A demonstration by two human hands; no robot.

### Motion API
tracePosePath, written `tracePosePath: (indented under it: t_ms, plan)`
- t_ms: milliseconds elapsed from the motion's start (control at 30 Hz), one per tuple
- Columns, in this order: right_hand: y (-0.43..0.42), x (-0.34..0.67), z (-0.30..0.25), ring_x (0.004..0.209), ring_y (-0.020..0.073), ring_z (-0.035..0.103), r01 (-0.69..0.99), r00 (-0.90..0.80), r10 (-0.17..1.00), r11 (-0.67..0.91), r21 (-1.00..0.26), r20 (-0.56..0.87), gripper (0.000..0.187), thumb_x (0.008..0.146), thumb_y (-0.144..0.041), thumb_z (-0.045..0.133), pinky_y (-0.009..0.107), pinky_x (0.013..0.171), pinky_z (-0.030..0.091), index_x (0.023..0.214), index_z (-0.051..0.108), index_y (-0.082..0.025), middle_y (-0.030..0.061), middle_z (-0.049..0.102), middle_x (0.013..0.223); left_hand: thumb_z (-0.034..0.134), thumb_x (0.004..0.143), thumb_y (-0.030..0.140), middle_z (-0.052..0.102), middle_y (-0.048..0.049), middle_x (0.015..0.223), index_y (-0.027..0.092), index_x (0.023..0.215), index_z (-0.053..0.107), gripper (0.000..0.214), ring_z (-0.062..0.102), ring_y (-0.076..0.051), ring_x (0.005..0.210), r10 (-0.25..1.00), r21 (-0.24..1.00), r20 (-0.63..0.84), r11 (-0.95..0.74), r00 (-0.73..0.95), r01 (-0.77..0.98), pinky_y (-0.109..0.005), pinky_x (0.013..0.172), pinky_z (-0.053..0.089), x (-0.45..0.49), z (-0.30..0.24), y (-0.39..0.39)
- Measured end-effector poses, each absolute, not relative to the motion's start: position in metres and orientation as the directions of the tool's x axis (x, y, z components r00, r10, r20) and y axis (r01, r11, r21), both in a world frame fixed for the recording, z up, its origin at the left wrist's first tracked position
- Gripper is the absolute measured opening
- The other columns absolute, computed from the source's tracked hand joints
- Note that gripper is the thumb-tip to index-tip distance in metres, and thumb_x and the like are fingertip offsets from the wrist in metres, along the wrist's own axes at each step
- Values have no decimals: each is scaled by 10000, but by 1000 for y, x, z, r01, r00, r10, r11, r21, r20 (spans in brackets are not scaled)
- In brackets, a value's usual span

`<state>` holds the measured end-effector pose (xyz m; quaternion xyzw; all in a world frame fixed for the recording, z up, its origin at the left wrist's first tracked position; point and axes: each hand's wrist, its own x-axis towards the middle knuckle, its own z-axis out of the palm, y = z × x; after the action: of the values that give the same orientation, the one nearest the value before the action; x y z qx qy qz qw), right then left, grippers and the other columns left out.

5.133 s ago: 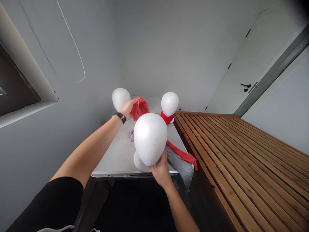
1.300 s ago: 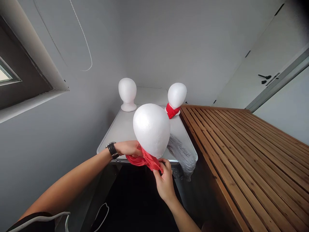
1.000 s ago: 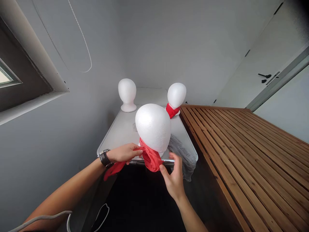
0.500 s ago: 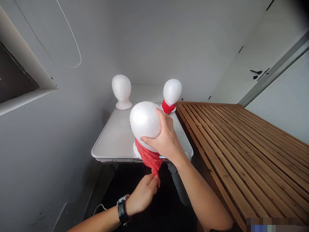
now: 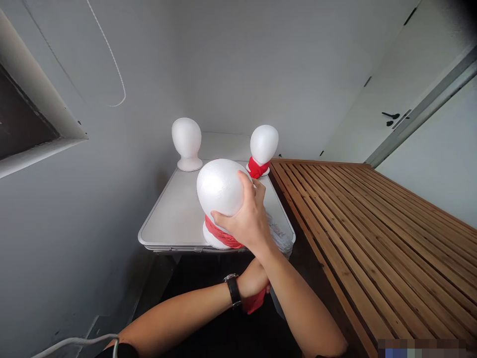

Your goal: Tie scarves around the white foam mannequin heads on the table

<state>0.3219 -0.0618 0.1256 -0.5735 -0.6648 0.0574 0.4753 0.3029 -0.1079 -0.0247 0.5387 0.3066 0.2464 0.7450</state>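
Observation:
A white foam head (image 5: 218, 186) stands at the near edge of the white table (image 5: 175, 219), with a red scarf (image 5: 219, 237) wound round its neck. My right hand (image 5: 244, 219) grips the side of this head. My left hand (image 5: 253, 281), with a black watch on the wrist, sits below the table edge under my right forearm and holds the red scarf's end, which shows at its fingers. Most of that hand is hidden by the forearm.
Two more foam heads stand at the table's far end: a bare one (image 5: 186, 141) on the left and one with a red scarf (image 5: 263, 144) on the right. A grey cloth (image 5: 279, 236) hangs off the table's near right corner. A wooden slatted surface (image 5: 365, 233) runs along the right.
My left hand has pulled the scarf end from below the head to the right, under my right forearm. The scarf now lies tighter on the neck. My right hand stays on the head.

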Motion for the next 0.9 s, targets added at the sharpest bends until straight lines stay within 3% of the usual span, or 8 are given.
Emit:
tracePosePath:
  t_ms: [167, 267, 333, 433, 533, 633, 800, 900]
  plan:
    - [-73, 344, 136, 1499, 433, 376, 749, 122, 637, 445, -491, 762, 1117, 727, -422, 885, 701, 1138, 519, 1637, 244, -335, 137, 278, 1612, 750, 855, 613, 472, 58, 576, 187, 839, 576, 461, 435, -90, 449, 498, 937, -313, 300, 809, 178, -227, 438, 378, 244, -29, -114]
    - [-57, 393, 157, 1499, 450, 352, 813, 222, 495, 382, -439, 840, 1141, 726, -461, 873, 751, 1194, 410, 1648, 220, -300, 150, 321, 1583, 738, 879, 635, 470, 63, 639, 177, 984, 627, 483, 448, -85, 470, 508, 947, -310, 235, 804, 218, -217, 442, 392, 209, -8, -88]
    - [-33, 431, 169, 1493, 423, 360, 839, 292, 443, 306, -449, 848, 1150, 707, -439, 881, 697, 1234, 382, 1646, 242, -264, 158, 339, 1573, 707, 919, 615, 431, 65, 655, 169, 1016, 650, 461, 417, -75, 492, 560, 960, -273, 215, 782, 181, -206, 460, 370, 193, 16, -54]
    - [12, 475, 173, 1493, 383, 359, 805, 419, 473, 203, -558, 775, 1145, 677, -391, 897, 585, 1253, 392, 1636, 290, -234, 162, 372, 1553, 699, 942, 531, 289, 93, 645, 181, 1013, 632, 363, 255, -58, 487, 596, 936, -277, 346, 753, 71, -194, 469, 298, 188, 54, 14]
    - [56, 494, 162, 1408, 376, 455, 734, 519, 562, 93, -673, 644, 1185, 632, -353, 911, 576, 1190, 445, 1636, 286, -288, 163, 342, 1552, 627, 996, 432, 259, 81, 663, 172, 983, 636, 260, 231, -70, 507, 716, 959, -273, 254, 643, 124, -202, 484, 271, 204, 81, 83]
    - [87, 496, 145, 1300, 386, 535, 704, 563, 625, -20, -710, 540, 1189, 616, -374, 913, 620, 1103, 485, 1624, 282, -365, 159, 298, 1551, 566, 1025, 373, 328, 54, 650, 163, 959, 656, 238, 298, -87, 507, 798, 948, -289, 159, 530, 277, -233, 501, 311, 229, 88, 135]
    - [109, 484, 121, 1243, 385, 554, 725, 557, 661, -91, -683, 503, 1181, 628, -415, 901, 614, 1067, 499, 1625, 269, -392, 152, 307, 1521, 695, 938, 321, 468, 10, 645, 175, 840, 690, 177, 402, -107, 536, 863, 918, -223, 29, 453, 395, -259, 520, 316, 252, 69, 178]
    - [110, 476, 112, 1279, 396, 529, 748, 528, 681, -88, -658, 508, 1181, 644, -452, 892, 601, 1084, 489, 1631, 246, -392, 151, 302, 1528, 767, 852, 295, 591, -14, 708, 182, 924, 740, 136, 527, -140, 618, 871, 890, -210, -18, 445, 455, -259, 557, 373, 241, 55, 191]
